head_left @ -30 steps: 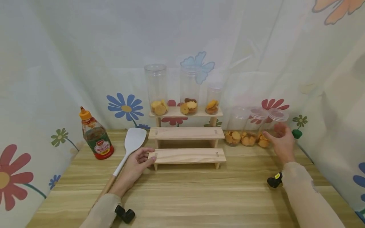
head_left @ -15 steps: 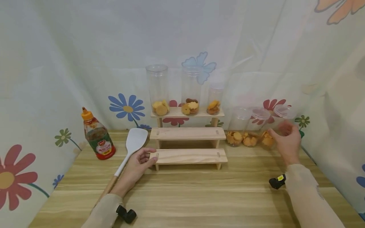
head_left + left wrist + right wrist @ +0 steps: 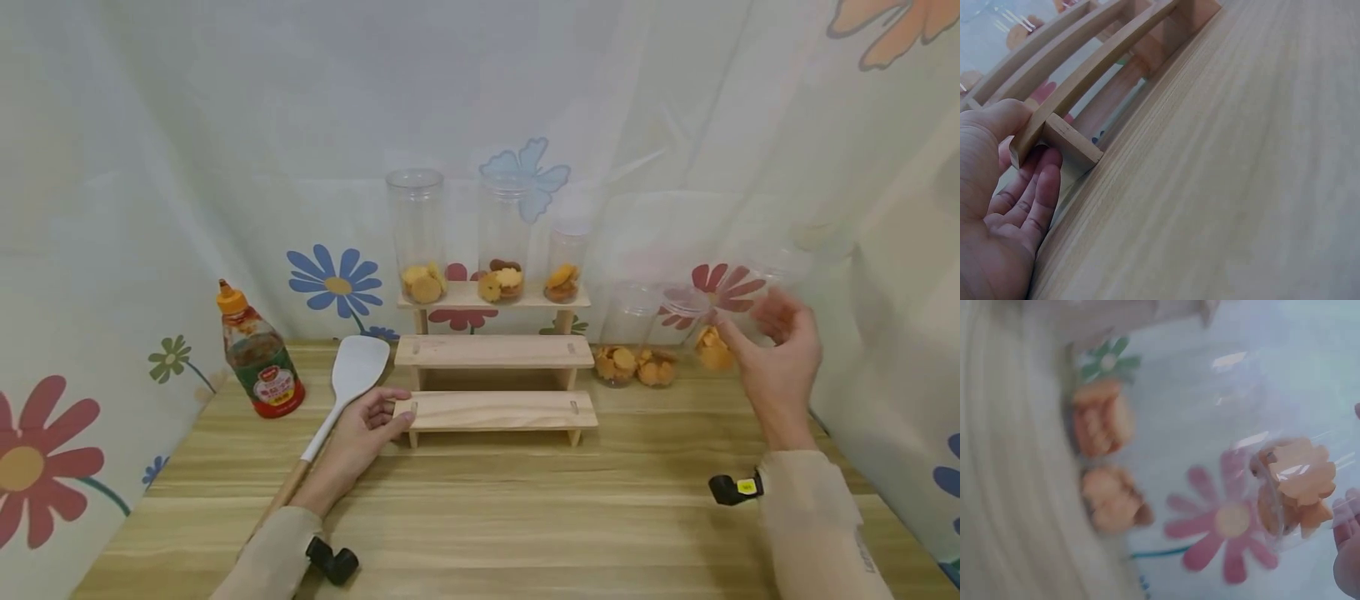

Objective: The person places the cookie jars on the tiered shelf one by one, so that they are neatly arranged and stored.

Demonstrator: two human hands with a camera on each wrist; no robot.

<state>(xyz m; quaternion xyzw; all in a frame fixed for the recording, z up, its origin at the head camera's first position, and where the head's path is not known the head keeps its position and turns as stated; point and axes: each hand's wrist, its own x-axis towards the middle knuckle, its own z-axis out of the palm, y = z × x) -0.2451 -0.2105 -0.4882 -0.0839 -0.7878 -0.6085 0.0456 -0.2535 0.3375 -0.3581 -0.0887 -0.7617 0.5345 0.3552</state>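
My left hand (image 3: 356,437) pinches the left end of the lowest step of a three-tier wooden shelf (image 3: 495,410). In the left wrist view, the thumb lies above the board (image 3: 1094,53) and fingers are below it. Off to the right, my right hand (image 3: 783,362) grips a clear lidded jar of cookies (image 3: 714,350), raised off the table and tilted. The right wrist view shows its cookies (image 3: 1297,478) clearly, with only fingertips at the edge. Two similar cookie jars, one (image 3: 618,362) and another (image 3: 657,367), stand on the table between shelf and right hand.
On the top tier stand two tall cookie jars, one (image 3: 416,237) and another (image 3: 503,242), and a shorter jar (image 3: 566,271). A sauce bottle (image 3: 264,367) and a white spatula (image 3: 356,367) are at left. A flowered curtain (image 3: 225,150) hangs behind the table (image 3: 525,517).
My right hand has moved to the right and up, lifting the rightmost cookie jar off the table, away from the two beside it. My left hand stays on the shelf.
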